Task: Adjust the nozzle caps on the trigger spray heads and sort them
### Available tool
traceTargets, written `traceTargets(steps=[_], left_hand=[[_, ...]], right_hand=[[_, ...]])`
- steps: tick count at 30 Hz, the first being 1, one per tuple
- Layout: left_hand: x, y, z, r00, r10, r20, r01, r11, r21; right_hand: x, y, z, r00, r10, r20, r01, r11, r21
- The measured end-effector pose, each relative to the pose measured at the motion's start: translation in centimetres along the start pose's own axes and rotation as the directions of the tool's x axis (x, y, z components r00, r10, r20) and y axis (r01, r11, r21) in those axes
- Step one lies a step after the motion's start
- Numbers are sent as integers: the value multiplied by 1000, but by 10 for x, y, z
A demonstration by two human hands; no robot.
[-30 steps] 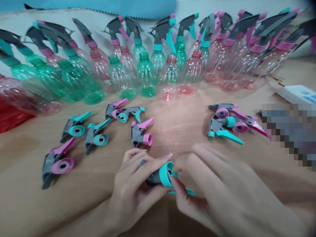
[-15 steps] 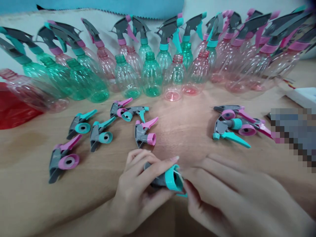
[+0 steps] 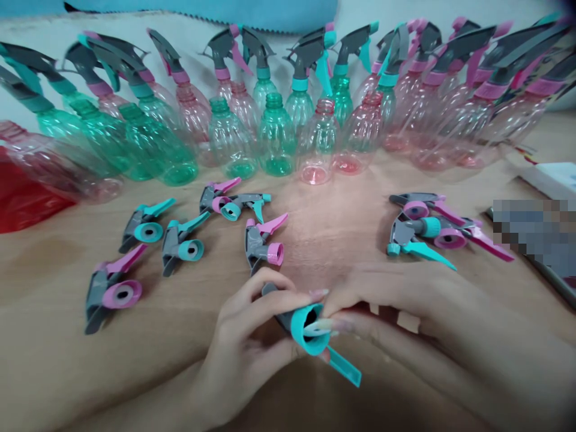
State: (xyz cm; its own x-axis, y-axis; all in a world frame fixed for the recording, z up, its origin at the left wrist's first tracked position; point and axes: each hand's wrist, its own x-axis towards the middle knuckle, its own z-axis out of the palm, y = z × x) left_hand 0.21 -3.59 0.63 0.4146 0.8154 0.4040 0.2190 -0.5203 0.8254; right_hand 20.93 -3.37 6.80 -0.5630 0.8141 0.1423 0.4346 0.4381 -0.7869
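Note:
A spray trigger head with a grey body, turquoise collar [image 3: 299, 327] and turquoise lever is held in my left hand [image 3: 247, 342], fingers wrapped round its grey part. Its collar opening faces me and to the right. My right hand [image 3: 382, 324] is closed at the collar, with a pale fingertip or nail reaching into the opening; whether a small part is pinched there I cannot make out. Just beyond my left hand lies a grey and pink trigger head [image 3: 265, 247]. Further left are several loose heads, among them a turquoise one [image 3: 184, 243] and a pink one [image 3: 117, 291].
Clear green bottles [image 3: 276, 138] and pink bottles [image 3: 317, 147] stand across the back, some open-necked, others with trigger heads on. More loose heads [image 3: 420, 228] lie in a cluster at right, near a blurred-out flat object [image 3: 540, 240]. A red bag [image 3: 27, 198] is at far left.
The held trigger head has turned, so its collar faces me more and its lever now shows below. My right fingertips have moved left, into the collar opening.

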Motion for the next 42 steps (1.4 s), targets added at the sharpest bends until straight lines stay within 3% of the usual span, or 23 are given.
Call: traceTargets(steps=[7,14,28,42], left_hand=[[1,0,2,1000,-16,-5,16,1000,-26],[0,1,1,1000,18,8,-18,999,46],[-4,1,0,999,14,45,-17,998,67],[-6,-1,0,998,19,65,-26,994,108]], right_hand=[[0,3,9,962,-231,-145,174,929,-326],[-2,3,8,984,-176,-43,153,935,-320],[-3,6,0,975,-210,67,220,932,-286],[-2,5,14,946,-324,-34,271,839,-471]])
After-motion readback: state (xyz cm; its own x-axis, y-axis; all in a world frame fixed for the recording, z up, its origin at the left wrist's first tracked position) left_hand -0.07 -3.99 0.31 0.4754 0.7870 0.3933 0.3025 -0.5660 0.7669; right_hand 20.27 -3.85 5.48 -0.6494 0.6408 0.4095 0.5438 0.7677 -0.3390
